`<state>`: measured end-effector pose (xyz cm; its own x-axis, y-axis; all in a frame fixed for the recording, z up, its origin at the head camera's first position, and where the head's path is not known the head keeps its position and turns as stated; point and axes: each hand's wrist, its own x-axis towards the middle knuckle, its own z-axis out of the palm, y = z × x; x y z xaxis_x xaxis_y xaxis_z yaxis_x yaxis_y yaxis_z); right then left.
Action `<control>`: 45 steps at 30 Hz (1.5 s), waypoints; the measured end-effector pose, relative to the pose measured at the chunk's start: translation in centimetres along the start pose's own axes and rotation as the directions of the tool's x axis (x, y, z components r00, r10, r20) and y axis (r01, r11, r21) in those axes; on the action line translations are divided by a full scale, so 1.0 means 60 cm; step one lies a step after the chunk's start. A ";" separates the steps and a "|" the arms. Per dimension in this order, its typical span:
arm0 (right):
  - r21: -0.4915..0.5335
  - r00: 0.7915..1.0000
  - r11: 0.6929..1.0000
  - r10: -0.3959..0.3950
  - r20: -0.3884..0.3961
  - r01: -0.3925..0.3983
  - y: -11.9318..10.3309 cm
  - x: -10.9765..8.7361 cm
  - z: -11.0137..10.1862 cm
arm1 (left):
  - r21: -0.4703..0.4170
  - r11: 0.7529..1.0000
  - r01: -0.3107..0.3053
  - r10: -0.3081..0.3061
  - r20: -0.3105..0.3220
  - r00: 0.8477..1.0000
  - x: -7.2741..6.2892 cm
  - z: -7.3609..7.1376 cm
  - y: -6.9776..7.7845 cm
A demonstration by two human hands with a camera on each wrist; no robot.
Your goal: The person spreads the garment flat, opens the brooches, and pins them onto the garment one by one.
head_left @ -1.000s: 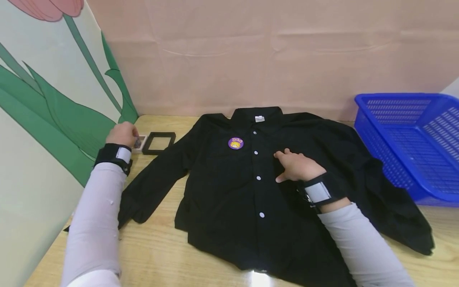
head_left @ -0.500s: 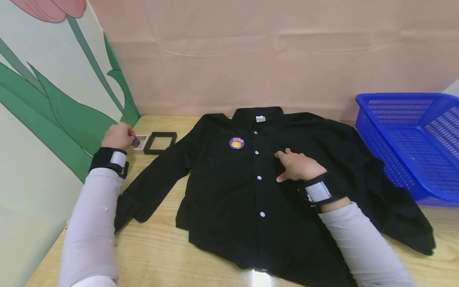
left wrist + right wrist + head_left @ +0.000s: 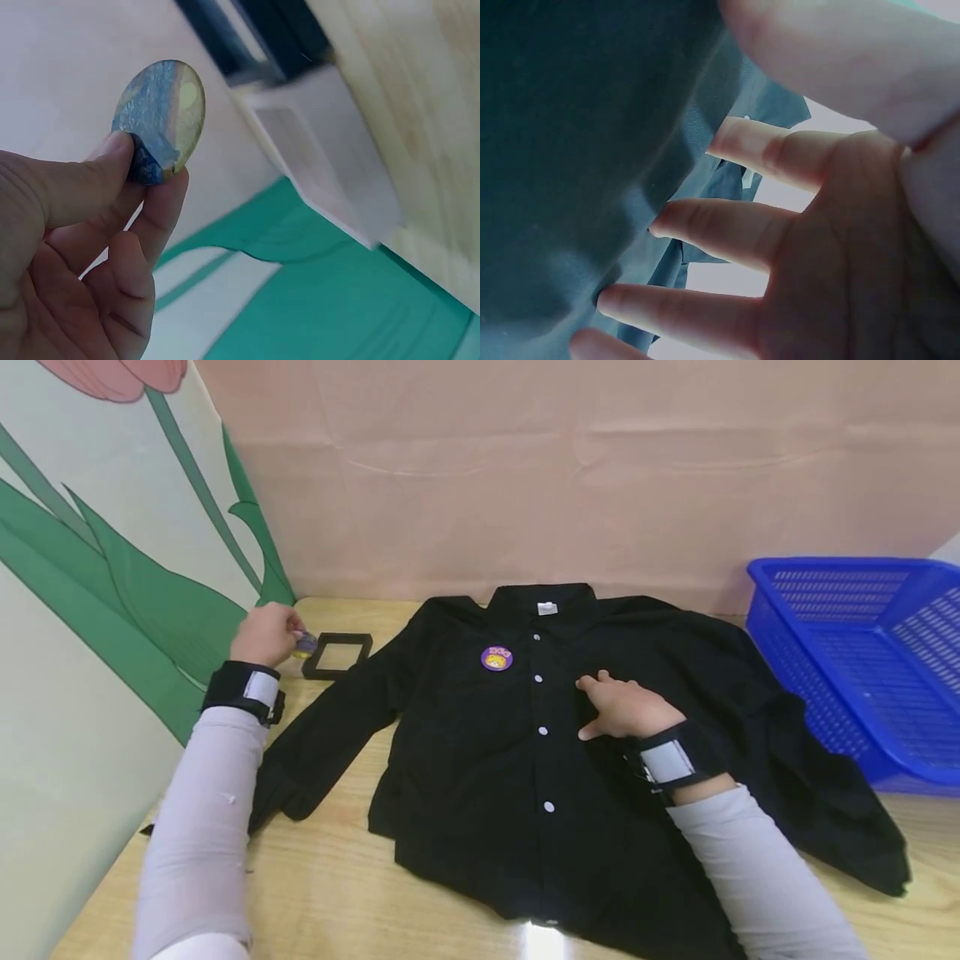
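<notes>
A black buttoned shirt (image 3: pixel 472 760) lies spread face up, with a purple round badge (image 3: pixel 497 658) on its chest. My left hand (image 3: pixel 264 635) pinches a second round badge (image 3: pixel 161 120) by its edge between thumb and fingers; this one has a blue and pale yellow picture. It is held up near the open white box (image 3: pixel 337 142) and the black square frame-like box (image 3: pixel 337 673) at the back left. On the other side of the button row, my right hand (image 3: pixel 630 708) rests with fingers spread, fingertips at the cloth.
To the right stands a blue plastic basket (image 3: pixel 847 710), close against the shirt's sleeve. A flower-printed panel (image 3: pixel 97 568) borders the table on the left, and a pinkish cloth backdrop (image 3: pixel 525 485) rises behind. Bare wooden tabletop (image 3: pixel 322 877) shows at the front left.
My left hand has come away from the white box with the badge, first shifting left, then moving right toward the black box. The right hand stays in place on the shirt.
</notes>
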<state>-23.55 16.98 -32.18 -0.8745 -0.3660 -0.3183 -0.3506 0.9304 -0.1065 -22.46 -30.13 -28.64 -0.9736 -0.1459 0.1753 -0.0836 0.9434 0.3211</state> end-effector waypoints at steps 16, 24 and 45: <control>-0.014 1.000 1.000 -0.015 -0.013 0.015 0.000 0.001 0.001 | -0.098 0.988 -0.117 0.116 -0.015 0.993 0.010 0.010 0.073; -0.003 1.000 1.000 -0.014 -0.015 0.014 0.001 -0.001 0.002 | -0.146 0.971 -0.189 0.190 -0.006 0.982 0.014 0.025 0.118; 0.008 1.000 1.000 0.010 -0.021 -0.010 -0.001 -0.001 0.005 | -0.279 0.905 -0.321 0.329 -0.021 0.944 -0.021 0.079 0.223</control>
<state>-23.41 16.94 -32.45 -0.8850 -0.3567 -0.2993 -0.3391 0.9342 -0.1108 -23.33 -15.89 -28.98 -0.9424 0.1662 0.2902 0.2962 0.8177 0.4936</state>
